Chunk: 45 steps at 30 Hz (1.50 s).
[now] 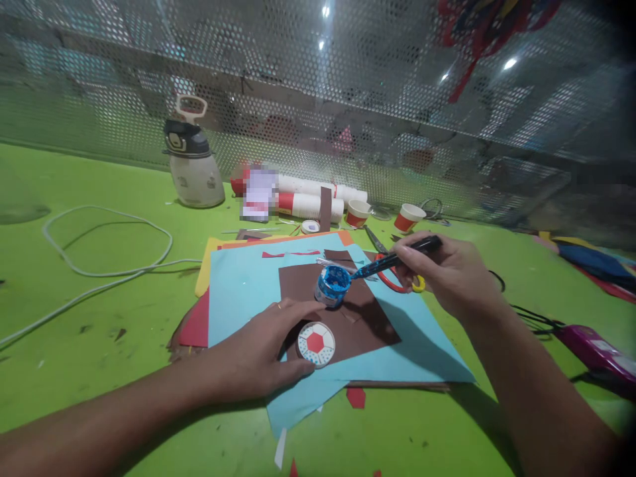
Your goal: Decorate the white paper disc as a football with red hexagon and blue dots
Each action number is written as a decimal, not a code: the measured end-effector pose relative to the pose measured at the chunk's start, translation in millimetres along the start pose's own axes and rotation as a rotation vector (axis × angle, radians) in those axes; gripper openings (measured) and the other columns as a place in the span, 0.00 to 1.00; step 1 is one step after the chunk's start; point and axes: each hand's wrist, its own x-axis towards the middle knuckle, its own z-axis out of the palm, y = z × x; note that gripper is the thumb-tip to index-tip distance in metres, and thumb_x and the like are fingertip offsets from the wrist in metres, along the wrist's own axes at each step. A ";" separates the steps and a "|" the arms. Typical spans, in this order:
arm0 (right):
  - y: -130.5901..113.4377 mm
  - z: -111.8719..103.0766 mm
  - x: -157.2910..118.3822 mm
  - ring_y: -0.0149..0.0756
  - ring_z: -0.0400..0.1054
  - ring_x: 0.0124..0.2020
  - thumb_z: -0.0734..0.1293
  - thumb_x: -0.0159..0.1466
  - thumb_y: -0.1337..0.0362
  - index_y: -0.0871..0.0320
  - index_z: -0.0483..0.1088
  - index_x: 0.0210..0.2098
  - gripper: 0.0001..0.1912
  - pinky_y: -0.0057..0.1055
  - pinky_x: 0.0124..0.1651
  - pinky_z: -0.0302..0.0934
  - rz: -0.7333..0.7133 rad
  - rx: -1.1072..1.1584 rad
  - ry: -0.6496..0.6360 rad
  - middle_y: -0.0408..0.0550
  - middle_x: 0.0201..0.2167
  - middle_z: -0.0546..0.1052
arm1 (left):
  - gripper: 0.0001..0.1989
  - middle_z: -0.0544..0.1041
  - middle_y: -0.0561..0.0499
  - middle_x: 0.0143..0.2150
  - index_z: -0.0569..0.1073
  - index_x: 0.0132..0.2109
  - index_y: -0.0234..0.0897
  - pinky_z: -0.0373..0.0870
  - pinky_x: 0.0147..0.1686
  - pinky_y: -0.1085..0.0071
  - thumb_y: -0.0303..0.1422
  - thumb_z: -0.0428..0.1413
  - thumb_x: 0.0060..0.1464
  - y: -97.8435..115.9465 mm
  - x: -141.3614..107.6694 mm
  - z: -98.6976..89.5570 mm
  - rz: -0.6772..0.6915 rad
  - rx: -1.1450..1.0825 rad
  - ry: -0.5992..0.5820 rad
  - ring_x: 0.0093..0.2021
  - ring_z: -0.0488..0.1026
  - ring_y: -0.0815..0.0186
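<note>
My right hand (442, 271) grips a black pen (415, 250). Its lower end is speckled with blue and meets the rim of a small open jar (332, 288) smeared with blue paint. My left hand (278, 344) lies palm down with thumb and fingers apart. A round white disc (324, 329) sits between them, the thumb at its lower edge and the fingertips near the jar's base. The disc has a red hexagon in the middle, dark lines and blue dots in some sections. Disc and jar rest on brown paper (368, 331) over light blue sheets (233, 298).
Scissors (390, 275) with red and yellow handles lie beyond the right hand. Stacked paper cups (313, 205), two single cups (358, 213) and a large bottle (196, 165) stand behind. A white cable (106, 275) loops at left; a purple device (599, 351) lies at right.
</note>
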 end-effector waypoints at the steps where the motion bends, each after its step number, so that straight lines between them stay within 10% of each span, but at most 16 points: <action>1: 0.5 2.0 -0.5 0.28 0.64 0.16 0.69 0.62 0.57 0.58 0.72 0.31 0.10 0.27 0.21 0.61 0.004 0.011 0.000 0.40 0.16 0.71 | 0.33 0.69 0.46 0.57 0.60 0.63 0.44 0.66 0.54 0.56 0.29 0.60 0.52 0.1 -0.1 0.2 -0.006 0.000 0.004 0.55 0.66 0.54; 11: -5.7 48.3 -16.1 0.28 0.60 0.16 0.69 0.61 0.51 0.58 0.67 0.24 0.18 0.29 0.21 0.57 0.073 0.021 0.213 0.40 0.15 0.67 | 0.31 0.69 0.44 0.59 0.61 0.63 0.44 0.66 0.56 0.53 0.32 0.60 0.54 -5.9 1.3 4.7 0.034 0.028 0.044 0.57 0.66 0.52; 23: -4.9 56.3 -16.7 0.27 0.56 0.17 0.70 0.59 0.51 0.57 0.64 0.18 0.21 0.28 0.22 0.51 0.046 -0.100 0.378 0.39 0.14 0.64 | 0.17 0.73 0.42 0.52 0.66 0.51 0.38 0.71 0.51 0.53 0.37 0.57 0.56 2.0 5.6 -17.4 -0.096 -0.256 0.196 0.52 0.73 0.54; 29: -1.7 61.0 -13.6 0.27 0.57 0.17 0.69 0.60 0.54 0.60 0.73 0.28 0.15 0.28 0.21 0.52 0.051 0.013 0.368 0.38 0.15 0.66 | 0.45 0.66 0.37 0.63 0.51 0.67 0.41 0.64 0.57 0.48 0.31 0.64 0.45 -6.1 50.9 -28.6 -0.021 -0.159 0.122 0.62 0.64 0.47; 45: -11.5 59.5 -15.4 0.25 0.56 0.17 0.71 0.57 0.50 0.59 0.68 0.18 0.21 0.27 0.22 0.52 -0.015 -0.054 0.387 0.38 0.14 0.64 | 0.45 0.72 0.44 0.59 0.53 0.67 0.44 0.69 0.51 0.54 0.31 0.65 0.45 -23.0 77.8 1.1 0.077 -0.098 0.231 0.56 0.72 0.50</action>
